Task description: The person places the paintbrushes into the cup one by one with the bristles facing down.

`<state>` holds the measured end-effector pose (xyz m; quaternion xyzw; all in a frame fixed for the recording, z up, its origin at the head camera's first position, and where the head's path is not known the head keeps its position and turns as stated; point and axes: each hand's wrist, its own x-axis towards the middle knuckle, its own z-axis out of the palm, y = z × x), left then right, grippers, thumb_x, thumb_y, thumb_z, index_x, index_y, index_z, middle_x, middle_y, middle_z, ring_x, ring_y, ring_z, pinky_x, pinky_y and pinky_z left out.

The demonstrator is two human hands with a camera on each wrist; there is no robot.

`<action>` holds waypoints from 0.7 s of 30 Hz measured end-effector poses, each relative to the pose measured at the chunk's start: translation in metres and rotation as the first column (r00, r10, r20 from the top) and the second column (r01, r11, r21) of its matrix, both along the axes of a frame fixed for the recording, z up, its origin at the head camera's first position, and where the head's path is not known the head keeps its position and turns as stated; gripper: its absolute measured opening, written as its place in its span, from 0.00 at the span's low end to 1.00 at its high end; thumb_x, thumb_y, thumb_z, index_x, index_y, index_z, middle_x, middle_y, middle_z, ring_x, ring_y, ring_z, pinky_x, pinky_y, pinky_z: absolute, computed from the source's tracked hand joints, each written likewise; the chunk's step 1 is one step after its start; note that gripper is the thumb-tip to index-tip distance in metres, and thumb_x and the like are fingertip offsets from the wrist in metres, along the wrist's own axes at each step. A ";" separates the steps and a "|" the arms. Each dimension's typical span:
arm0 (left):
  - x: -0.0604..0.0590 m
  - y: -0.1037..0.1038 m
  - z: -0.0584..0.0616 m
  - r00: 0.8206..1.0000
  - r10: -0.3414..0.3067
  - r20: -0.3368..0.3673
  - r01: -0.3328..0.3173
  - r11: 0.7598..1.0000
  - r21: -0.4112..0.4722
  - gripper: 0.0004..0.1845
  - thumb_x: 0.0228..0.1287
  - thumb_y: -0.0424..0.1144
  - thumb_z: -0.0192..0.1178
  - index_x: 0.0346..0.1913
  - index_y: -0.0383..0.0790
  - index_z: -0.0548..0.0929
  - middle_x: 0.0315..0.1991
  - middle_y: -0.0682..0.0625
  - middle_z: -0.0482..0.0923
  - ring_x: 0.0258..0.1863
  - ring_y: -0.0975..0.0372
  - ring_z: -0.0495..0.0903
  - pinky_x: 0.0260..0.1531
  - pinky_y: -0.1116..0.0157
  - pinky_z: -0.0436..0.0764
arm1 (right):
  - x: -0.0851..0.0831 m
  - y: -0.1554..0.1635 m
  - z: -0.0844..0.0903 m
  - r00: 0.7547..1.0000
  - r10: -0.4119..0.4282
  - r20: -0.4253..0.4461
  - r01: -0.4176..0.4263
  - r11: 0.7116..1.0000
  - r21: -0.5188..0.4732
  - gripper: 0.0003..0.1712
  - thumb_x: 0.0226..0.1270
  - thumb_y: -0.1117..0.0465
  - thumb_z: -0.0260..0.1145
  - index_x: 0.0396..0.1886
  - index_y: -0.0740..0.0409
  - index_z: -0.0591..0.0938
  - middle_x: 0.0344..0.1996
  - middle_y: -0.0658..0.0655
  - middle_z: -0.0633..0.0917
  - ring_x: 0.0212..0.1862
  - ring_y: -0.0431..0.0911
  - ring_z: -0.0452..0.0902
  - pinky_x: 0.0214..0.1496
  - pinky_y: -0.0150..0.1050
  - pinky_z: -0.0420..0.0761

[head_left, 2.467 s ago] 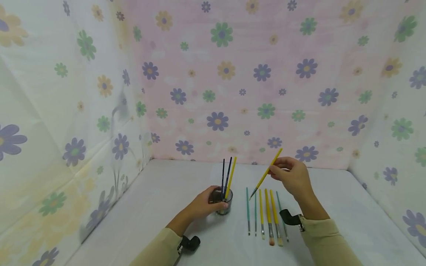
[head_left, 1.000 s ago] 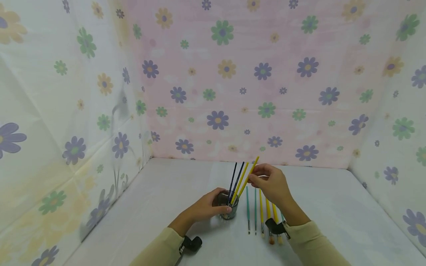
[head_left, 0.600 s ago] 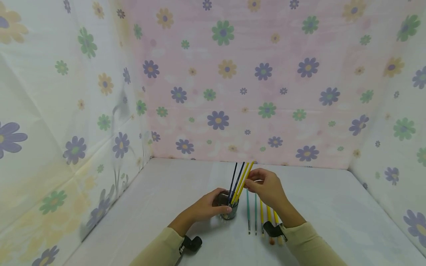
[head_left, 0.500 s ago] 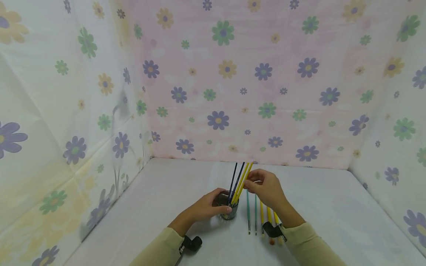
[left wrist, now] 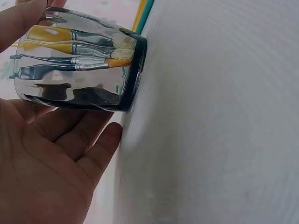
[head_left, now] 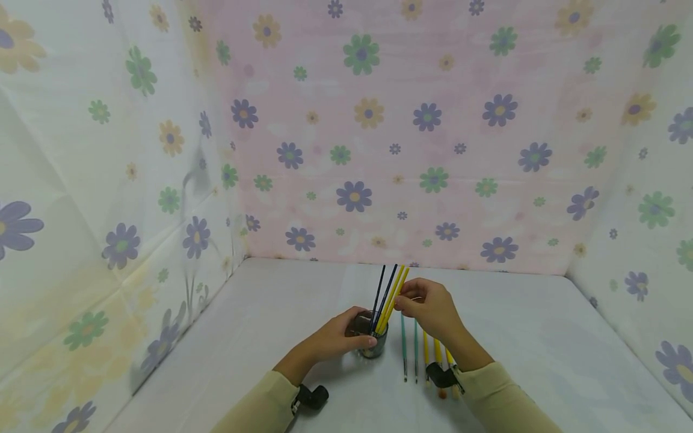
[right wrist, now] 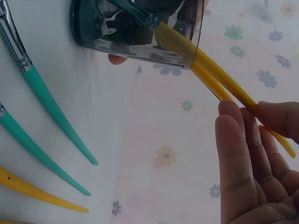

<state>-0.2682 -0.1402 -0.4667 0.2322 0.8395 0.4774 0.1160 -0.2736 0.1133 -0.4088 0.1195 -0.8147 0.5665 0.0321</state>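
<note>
A clear, dark-tinted glass point(head_left: 381, 345) stands upright on the desk point(head_left: 243, 337), near the middle of the work area. Four paintbrushes lean inside it, bristles down and handles slanting up past the rim toward the right: two dark blue brushes point(head_left: 378, 296) on the left and, beside them, a pair with yellow handles. The left wrist view shows their pale and orange bristles through the glass wall, close to the base.

The left hand point(head_left: 332, 335) holds the glass from its left side, thumb across the front and fingers round the far side. The right hand point(head_left: 433, 305) is just right of the rim, pinching the outermost yellow brush point(right wrist: 225, 80) between thumb and fingers, partway up its handle; the brush's lower part is already inside the glass.

To the right of the glass, more brushes lie side by side on the desk, handles pointing away from the person: two teal brushes point(head_left: 403, 349) nearest the glass, then three yellow-handled brushes point(head_left: 437, 350), partly covered by the right arm.

Black wrist cameras point(head_left: 314, 397) sit at the cuffs of pale khaki sleeves point(head_left: 514, 400). Behind the desk hangs a pink cloth point(head_left: 319, 96) printed with purple, green and yellow flowers; white flowered cloths point(head_left: 59, 144) line both sides.
</note>
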 end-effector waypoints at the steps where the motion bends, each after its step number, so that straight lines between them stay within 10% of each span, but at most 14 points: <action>1: 0.000 0.000 0.000 1.000 0.000 0.000 0.000 1.000 -0.001 0.30 0.68 0.56 0.67 0.70 0.57 0.71 0.61 0.56 0.81 0.62 0.62 0.79 0.67 0.52 0.77 | 0.000 0.000 0.000 1.000 -0.001 0.000 0.001 1.000 -0.001 0.10 0.68 0.62 0.73 0.46 0.59 0.84 0.39 0.55 0.90 0.41 0.48 0.90 0.43 0.42 0.90; 21: 0.000 0.001 0.000 0.999 0.033 0.005 -0.033 0.999 -0.010 0.33 0.66 0.58 0.68 0.70 0.56 0.71 0.61 0.54 0.81 0.62 0.60 0.80 0.67 0.51 0.77 | -0.001 0.004 0.004 0.999 -0.043 0.024 0.043 0.999 0.022 0.12 0.70 0.61 0.72 0.50 0.60 0.85 0.41 0.57 0.90 0.44 0.53 0.90 0.42 0.41 0.90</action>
